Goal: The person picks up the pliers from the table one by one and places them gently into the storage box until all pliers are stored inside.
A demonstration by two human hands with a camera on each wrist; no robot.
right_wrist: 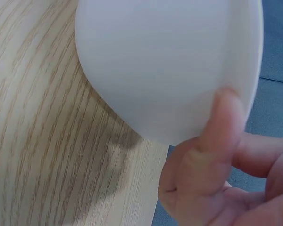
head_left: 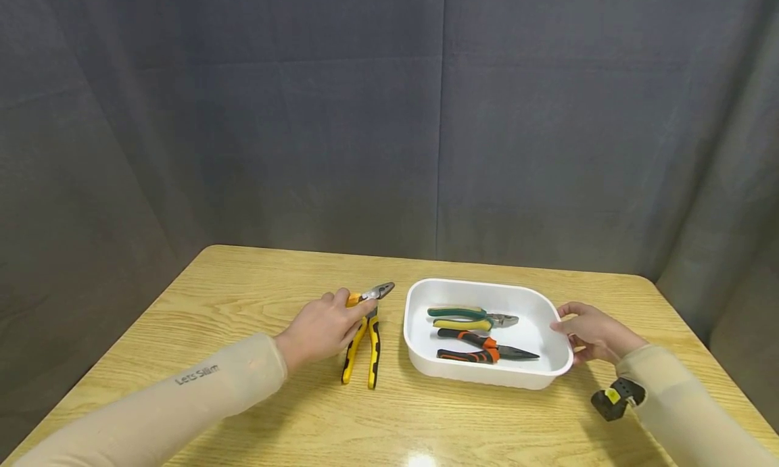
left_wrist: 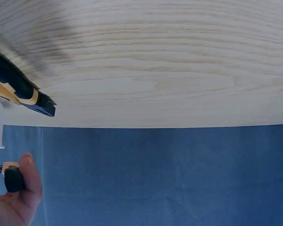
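My left hand [head_left: 328, 325] holds a pair of pliers with a grey head [head_left: 380, 290] and an orange-yellow handle, most of it hidden by the fingers. In the left wrist view, my thumb lies against a dark, orange-trimmed handle end [left_wrist: 13, 180]. Below that hand are yellow-and-black pliers [head_left: 374, 359], their handles spread toward me and their head partly covered by a finger. My right hand [head_left: 599, 333] grips the right end of a white tray [head_left: 420, 362], thumb over the rim. Inside lie green-and-yellow pliers [head_left: 462, 312] and black-and-orange needle-nose pliers [head_left: 467, 336].
The wooden table [head_left: 292, 420] has its far edge just behind the tray. A grey curtain [head_left: 304, 149] hangs beyond it. A small black wrist camera [head_left: 610, 401] sticks out from my right sleeve, above the table.
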